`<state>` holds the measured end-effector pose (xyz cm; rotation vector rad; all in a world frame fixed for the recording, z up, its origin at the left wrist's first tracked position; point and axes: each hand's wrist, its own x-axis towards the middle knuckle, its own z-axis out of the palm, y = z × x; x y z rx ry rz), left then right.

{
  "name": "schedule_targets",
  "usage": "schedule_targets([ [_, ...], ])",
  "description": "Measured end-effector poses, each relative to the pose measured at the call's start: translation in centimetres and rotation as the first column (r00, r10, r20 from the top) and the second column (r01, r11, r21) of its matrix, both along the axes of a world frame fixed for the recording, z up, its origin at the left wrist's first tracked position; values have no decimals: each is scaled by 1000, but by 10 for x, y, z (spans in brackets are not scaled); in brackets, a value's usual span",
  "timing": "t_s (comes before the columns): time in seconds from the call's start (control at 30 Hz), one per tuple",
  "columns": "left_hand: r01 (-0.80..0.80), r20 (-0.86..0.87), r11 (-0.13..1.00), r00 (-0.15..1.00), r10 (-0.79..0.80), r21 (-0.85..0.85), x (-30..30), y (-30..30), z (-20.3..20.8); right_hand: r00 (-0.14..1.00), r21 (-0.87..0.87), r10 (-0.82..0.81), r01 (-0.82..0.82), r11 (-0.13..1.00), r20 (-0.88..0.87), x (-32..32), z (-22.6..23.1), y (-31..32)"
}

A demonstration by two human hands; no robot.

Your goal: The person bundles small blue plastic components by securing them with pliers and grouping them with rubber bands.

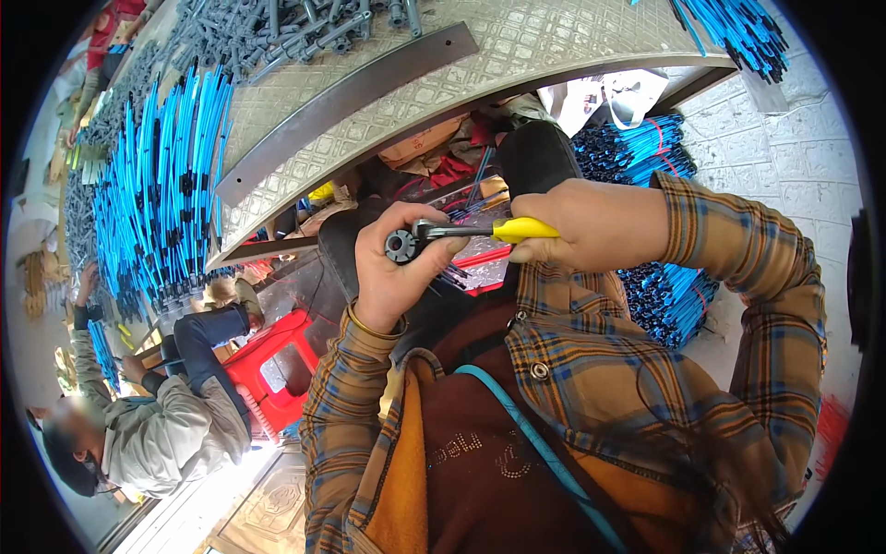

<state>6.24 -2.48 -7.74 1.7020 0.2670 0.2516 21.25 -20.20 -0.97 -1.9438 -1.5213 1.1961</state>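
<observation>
Grey fitting (401, 246), round and toothed around its open end, sits between the thumb and fingers of the left hand (392, 282), above the lap and just off the curved edge of the table (526, 42). That hand pinches it from the sides, while the right hand (591, 226) wraps its fingers around the yellow-handled tool (526, 229), thumb laid along the grip. The tool's dark metal head meets or nearly meets the fitting beside the left fingers; whether it bites on the part, and on what exactly, I cannot tell. The likeliest trouble is a slip: the piece is small, nothing but fingertips backs it, and a hard squeeze or twist from the right could roll it out of the pinch. The left thumb and forefinger lie close to the metal head, so a skid could nip or scrape skin. Too much force might also crack a tooth, if the material is brittle plastic, as it appears. Should the part drop, it would fall toward the lap or into the clutter under the table, near the blue rod bundles (669, 300), and be awkward to find, whereas the loose grey parts (305, 32) lie up on the tabletop.
</observation>
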Motion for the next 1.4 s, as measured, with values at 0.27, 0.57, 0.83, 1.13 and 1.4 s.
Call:
schedule_targets([
  [0.27, 36, -1, 998, 999, -37, -47, -5, 7, -1, 996, -131, -45, 35, 991, -77, 4, 5, 2],
  [0.57, -22, 67, 999, 998, 20, 26, 0, 0, -2, 990, -121, -62, 47, 992, -123, 5, 8, 4],
  [0.83, 36, 45, 999, 998, -37, 31, -1, 2, 0, 1000, -10, 20, -20, 1000, 3, 6, 9, -2],
  [1.13, 51, 6, 999, 999, -51, 5, 2, -1, -2, 975, -41, 74, -67, 997, 210, 5, 6, -2],
  [1.4, 64, 63, 993, 996, -57, -100, -1, 8, -5, 832, 82, 103, -175, 981, 545, 0, 0, 2],
])
